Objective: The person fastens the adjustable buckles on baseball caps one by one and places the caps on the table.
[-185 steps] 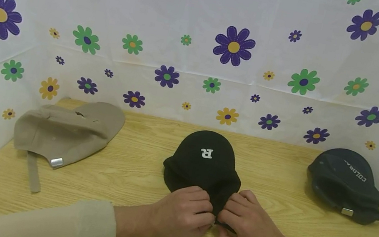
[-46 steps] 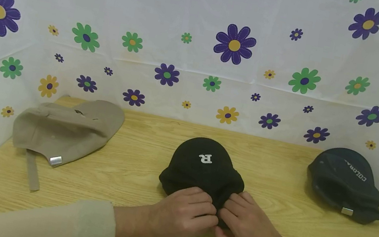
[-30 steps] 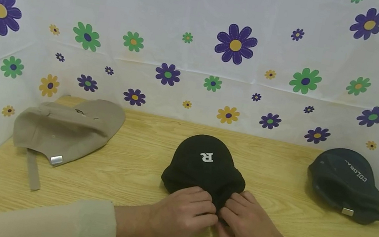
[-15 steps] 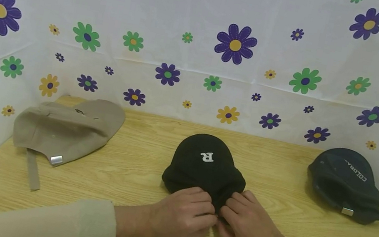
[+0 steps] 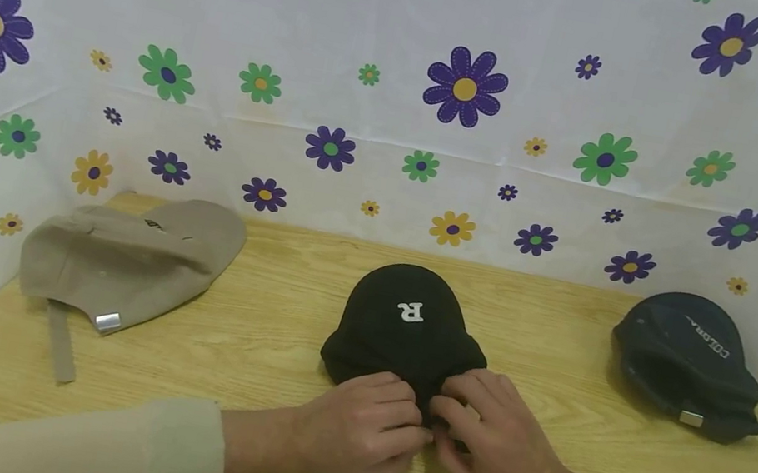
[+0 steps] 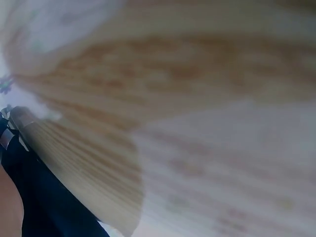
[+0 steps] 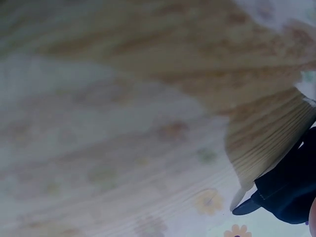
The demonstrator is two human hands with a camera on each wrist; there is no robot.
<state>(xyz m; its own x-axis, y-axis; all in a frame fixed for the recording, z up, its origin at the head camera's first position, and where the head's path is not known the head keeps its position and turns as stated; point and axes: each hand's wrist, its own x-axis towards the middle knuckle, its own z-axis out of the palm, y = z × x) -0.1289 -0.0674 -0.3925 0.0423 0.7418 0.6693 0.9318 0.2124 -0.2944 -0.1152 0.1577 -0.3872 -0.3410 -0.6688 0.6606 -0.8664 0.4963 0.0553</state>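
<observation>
A: Where is the black cap?

B: Centre of the head view, a little below the middle, resting on the wooden table. A white letter marks its crown.

A: And the hands?

B: Both are at its near edge. The left hand has its fingers curled together, pinching the fabric there. The right hand comes in from the lower right, fingers bent onto the same edge, with a small gap between two of them. I can't tell exactly which bit its fingertips pinch; they're partly hidden.

A: Do the wrist views help?

B: Barely. Mostly blurred; dark fabric shows at the lower left of one and the lower right of the other.

A: Anything else around?

B: A beige cap at the left, its strap hanging loose, and a navy cap at the right. A flowered cloth fills the upper part.
</observation>
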